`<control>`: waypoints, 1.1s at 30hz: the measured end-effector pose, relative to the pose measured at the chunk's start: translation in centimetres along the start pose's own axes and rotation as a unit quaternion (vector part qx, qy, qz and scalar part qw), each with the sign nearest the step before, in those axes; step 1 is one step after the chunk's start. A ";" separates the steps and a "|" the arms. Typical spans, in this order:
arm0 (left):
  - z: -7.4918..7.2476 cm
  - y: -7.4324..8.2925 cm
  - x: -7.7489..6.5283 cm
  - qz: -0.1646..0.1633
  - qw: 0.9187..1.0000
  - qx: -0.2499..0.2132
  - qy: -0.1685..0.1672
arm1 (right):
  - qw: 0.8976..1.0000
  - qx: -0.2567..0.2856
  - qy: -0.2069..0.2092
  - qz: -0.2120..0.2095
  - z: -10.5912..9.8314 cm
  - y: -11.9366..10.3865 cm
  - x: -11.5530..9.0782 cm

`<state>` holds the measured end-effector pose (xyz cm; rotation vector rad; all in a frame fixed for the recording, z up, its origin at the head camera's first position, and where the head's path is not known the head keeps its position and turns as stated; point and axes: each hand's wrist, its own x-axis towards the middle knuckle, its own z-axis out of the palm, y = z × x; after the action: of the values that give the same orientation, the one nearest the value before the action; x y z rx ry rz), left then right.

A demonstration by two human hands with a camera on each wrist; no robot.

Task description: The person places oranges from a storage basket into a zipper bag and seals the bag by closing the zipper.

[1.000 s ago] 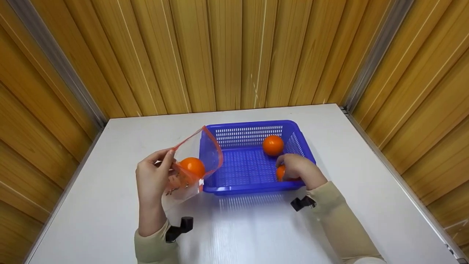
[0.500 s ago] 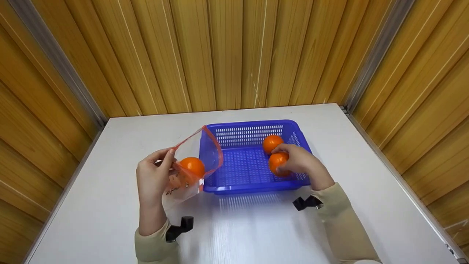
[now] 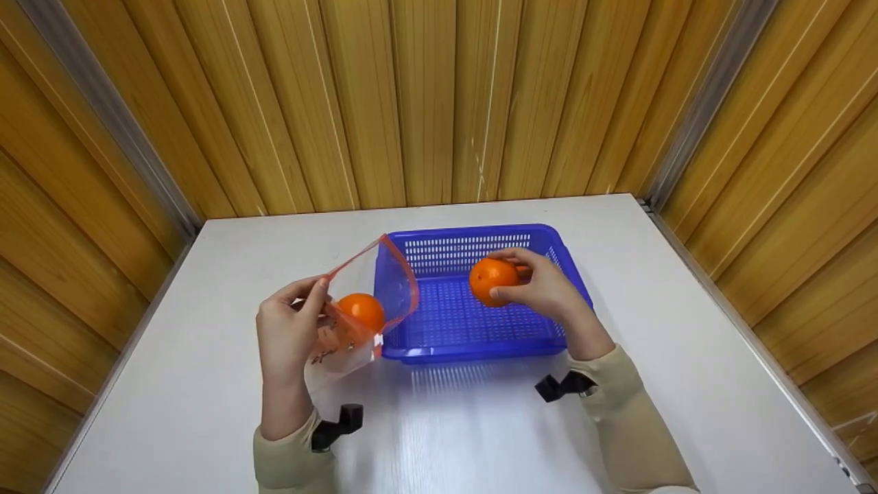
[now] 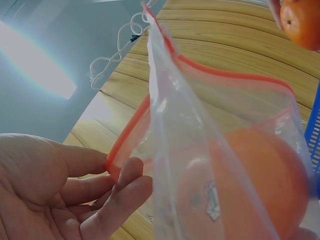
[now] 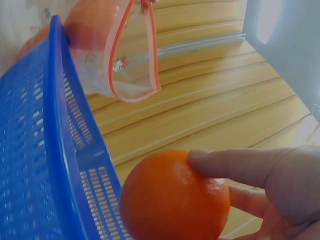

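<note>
Fingers grip: right hand (image 3: pixel 552 288), a round orange fruit (image 3: pixel 494 281), not yet bagged; left hand (image 3: pixel 287 333), a clear red-edged plastic bag (image 3: pixel 341 345), one fruit (image 3: pixel 365 309) inside.

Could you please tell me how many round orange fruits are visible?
3 visible: one fruit inside the clear, red-edged plastic bag, a second in the right hand, and a third in the blue plastic basket, mostly hidden behind that hand. The bag may hide more.

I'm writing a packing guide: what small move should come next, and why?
Probably carry the orange in the right hand across to the clear bag: the left hand pinches its red rim, the bag gapes open, and another orange sits inside.
</note>
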<state>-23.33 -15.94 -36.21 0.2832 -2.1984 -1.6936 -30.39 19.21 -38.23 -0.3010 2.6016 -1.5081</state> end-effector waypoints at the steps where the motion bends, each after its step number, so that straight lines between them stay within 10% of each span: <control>1: 0.0 0.0 0.0 0.001 1.000 -0.001 0.000 | 1.000 0.015 0.005 -0.006 0.3 -0.2 0.0; 16: 0.1 0.0 -0.1 -0.003 1.000 0.008 0.000 | 0.994 0.086 0.007 -0.073 6.2 -5.4 0.6; 33: 0.2 0.0 -0.2 -0.004 1.000 0.014 -0.002 | 0.979 -0.016 0.051 -0.195 13.5 -7.8 2.8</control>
<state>-23.25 -15.67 -36.25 0.2962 -2.2285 -1.6695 -29.49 3.36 -38.15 -0.7988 2.7662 -1.6307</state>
